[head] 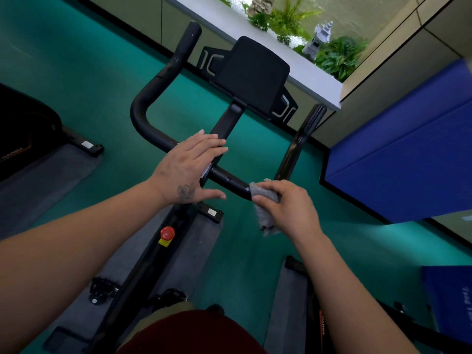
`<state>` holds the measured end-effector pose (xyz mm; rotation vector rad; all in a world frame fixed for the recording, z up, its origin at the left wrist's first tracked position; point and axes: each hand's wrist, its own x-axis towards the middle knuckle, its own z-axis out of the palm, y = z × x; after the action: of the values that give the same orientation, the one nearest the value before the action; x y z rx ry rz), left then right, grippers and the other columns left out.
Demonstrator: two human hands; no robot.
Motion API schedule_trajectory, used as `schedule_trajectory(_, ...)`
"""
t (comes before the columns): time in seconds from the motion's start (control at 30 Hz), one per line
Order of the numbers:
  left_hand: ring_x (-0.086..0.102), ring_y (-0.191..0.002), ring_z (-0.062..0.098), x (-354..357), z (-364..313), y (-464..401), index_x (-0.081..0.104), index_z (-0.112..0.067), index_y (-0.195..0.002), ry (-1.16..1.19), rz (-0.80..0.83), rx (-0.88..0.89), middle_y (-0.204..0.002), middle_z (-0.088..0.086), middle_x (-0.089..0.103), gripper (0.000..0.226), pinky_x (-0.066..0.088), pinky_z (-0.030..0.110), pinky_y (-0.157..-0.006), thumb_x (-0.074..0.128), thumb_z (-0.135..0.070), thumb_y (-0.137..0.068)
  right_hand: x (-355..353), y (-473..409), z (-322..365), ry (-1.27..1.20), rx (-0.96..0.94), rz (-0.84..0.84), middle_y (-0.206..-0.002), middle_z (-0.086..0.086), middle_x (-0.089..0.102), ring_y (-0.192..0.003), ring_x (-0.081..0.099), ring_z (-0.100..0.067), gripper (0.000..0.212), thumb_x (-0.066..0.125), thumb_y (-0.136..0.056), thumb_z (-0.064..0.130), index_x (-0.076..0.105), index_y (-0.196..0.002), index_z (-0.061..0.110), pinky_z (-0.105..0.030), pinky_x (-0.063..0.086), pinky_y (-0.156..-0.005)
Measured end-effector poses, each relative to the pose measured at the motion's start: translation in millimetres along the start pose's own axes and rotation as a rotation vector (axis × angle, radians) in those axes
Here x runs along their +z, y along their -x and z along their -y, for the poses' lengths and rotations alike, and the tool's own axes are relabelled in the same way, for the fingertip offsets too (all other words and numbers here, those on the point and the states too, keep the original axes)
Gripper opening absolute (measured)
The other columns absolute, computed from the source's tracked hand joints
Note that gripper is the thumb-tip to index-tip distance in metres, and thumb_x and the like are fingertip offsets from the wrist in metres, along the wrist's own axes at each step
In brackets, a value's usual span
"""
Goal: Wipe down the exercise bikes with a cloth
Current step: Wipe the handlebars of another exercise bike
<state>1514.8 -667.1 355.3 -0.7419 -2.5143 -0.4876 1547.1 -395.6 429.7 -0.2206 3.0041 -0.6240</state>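
I stand over a black exercise bike [163,254] on a grey mat [194,251] laid on green floor [76,60]. My left hand [189,167] lies flat across the middle of the handlebar [229,181], fingers straight and close together, thumb stretched out toward my right side; the palm covers the spot where the bar meets the stem. My right hand [286,208] is clamped on a grey cloth [264,213], fingers curled over the top of it and thumb underneath, pressing the cloth against the right stretch of the handlebar just where it bends up into the right grip [304,139]. A loose end of the cloth hangs down below my palm. The two hands are near each other, with a short bare piece of black bar between them. The left grip [163,75] sweeps out and upward from a curved bend, and the dark console [252,75] stands on its post beyond my left fingers. Down on the frame sits a red knob [167,233] with a yellow tag under it, and the pedals [102,290] show lower down beside the frame. Part of another machine [25,131] stands at my left on its own mat. A blue padded block [408,159] rests at my right against the wall, and beyond the bike a white ledge [281,54] holds green plants [334,57] and a small stone lantern [319,39].
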Motion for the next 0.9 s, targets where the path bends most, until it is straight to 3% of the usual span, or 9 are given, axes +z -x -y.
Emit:
schedule_trajectory(0.13,0.046,-0.150,0.033,-2,1,1,0.054,0.002,-0.149,-0.018,0.038,0.003,-0.155,0.015,0.054,0.112,0.029,0.054,-0.129,0.063,-0.088,-0.083,-12,-1,-6,0.075,0.027,0.029,-0.121,0.017,0.073,-0.113,0.067,-0.011,0.031,0.082,-0.084,0.052,0.077,-0.113,0.042,-0.037,0.056,-0.092)
schedule_trajectory(0.43,0.043,-0.152,0.033,-6,0,1,0.051,0.002,-0.151,-0.027,0.073,-0.010,-0.158,0.015,0.052,0.110,0.029,0.054,-0.129,0.061,-0.087,-0.087,10,-1,26,0.137,-0.040,-0.069,-0.117,0.008,0.074,-0.109,0.068,-0.020,0.030,0.080,-0.087,0.047,0.078,-0.113,0.033,-0.037,0.055,-0.090)
schedule_trajectory(0.7,0.035,-0.158,0.031,-9,2,10,0.041,0.001,-0.160,-0.028,0.080,0.011,-0.166,0.014,0.043,0.111,0.025,0.054,-0.131,0.070,-0.078,-0.087,-13,-1,1,0.164,-0.041,0.043,-0.093,0.010,0.055,-0.098,0.060,-0.018,0.031,0.080,-0.088,0.045,0.077,-0.118,0.037,-0.032,0.038,-0.075)
schedule_trajectory(0.9,0.037,-0.157,0.030,-8,1,11,0.040,0.001,-0.160,-0.014,0.070,-0.015,-0.166,0.014,0.042,0.111,0.028,0.054,-0.130,0.071,-0.076,-0.087,10,-7,30,0.125,-0.122,-0.012,-0.097,0.003,0.061,-0.097,0.063,-0.024,0.029,0.080,-0.089,0.042,0.078,-0.114,0.028,-0.037,0.050,-0.081)
